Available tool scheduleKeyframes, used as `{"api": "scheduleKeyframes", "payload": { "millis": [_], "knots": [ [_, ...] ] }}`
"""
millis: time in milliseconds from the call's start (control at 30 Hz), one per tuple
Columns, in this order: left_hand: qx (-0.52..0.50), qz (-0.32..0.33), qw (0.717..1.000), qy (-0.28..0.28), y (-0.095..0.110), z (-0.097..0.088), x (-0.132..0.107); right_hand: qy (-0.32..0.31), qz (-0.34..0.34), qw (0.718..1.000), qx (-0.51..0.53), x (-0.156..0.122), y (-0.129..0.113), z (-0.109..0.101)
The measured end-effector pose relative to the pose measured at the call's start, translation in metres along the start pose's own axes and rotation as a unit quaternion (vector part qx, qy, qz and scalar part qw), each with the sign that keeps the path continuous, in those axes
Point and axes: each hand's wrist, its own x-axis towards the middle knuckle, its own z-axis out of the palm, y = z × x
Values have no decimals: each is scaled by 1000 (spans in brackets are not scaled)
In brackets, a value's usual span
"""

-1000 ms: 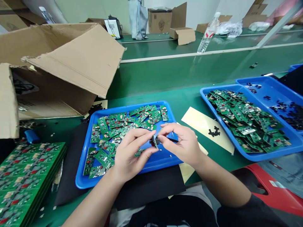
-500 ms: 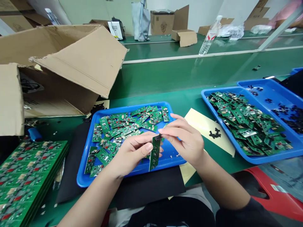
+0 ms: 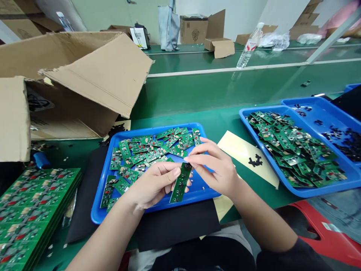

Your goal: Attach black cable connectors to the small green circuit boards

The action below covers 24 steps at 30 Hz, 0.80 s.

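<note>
My left hand (image 3: 149, 184) pinches a small green circuit board (image 3: 180, 184) between thumb and fingers, face up, over the near edge of a blue tray (image 3: 97, 210). My right hand (image 3: 217, 165) is closed in a pinch at the board's top end, where a small black part (image 3: 187, 165) sits. The tray holds several loose small green boards (image 3: 152, 148).
An open cardboard box (image 3: 70, 82) lies at the left. Stacked green panel boards (image 3: 31, 210) sit near left. Two more blue trays at the right hold boards (image 3: 293, 146) and black parts (image 3: 341, 135). A yellow sheet (image 3: 242, 150) carries a black part. A water bottle (image 3: 249, 47) stands far back.
The board was edge-on between both hands; it has turned face up and tilted, now hanging from my left hand. My right hand's pinch stays at its top end.
</note>
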Motion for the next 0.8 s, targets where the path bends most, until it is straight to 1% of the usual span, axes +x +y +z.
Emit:
{"api": "scheduleKeyframes", "payload": {
  "millis": [67,133,200,233,267,300,333,367,400,433,467,500,533,600,667,700,767,800],
  "knots": [
    [46,17,999,-4,-4,0,2,-12,-3,1000,6,1,-2,0],
    [118,55,991,-5,-7,1,5,-18,-3,1000,17,2,-5,-1],
    [197,128,972,27,-10,0,7,1,8,999,40,2,-7,-3],
    [239,182,952,59,-10,-1,8,27,20,998,56,1,-8,-4],
    [284,247,921,99,-10,-3,8,63,35,995,72,0,-8,-6],
    [333,318,876,142,-9,-4,7,108,50,989,87,0,-7,-8],
    [386,387,818,179,-9,-6,6,157,65,981,96,-1,-6,-10],
    [437,447,753,205,-8,-7,6,205,79,970,100,-1,-3,-12],
    [482,495,688,221,-7,-9,5,244,95,960,100,0,-1,-14],
    [518,529,633,225,-7,-10,4,272,112,951,98,0,1,-15],
    [546,550,592,221,-7,-10,4,288,129,944,99,1,3,-17],
    [565,563,564,216,-8,-11,3,293,142,940,103,1,5,-17],
    [577,570,545,212,-8,-11,3,292,148,938,111,2,6,-18],
    [593,581,518,206,-11,-11,3,284,127,942,126,2,5,-17],
    [606,583,502,202,-12,-12,3,274,90,949,127,2,1,-15],
    [613,581,498,199,-13,-12,3,259,77,955,118,2,-2,-15],
    [626,572,493,193,-13,-13,3,199,69,973,91,3,-7,-15],
    [631,570,490,192,-14,-13,3,154,78,982,81,3,-9,-15]
  ]
}}
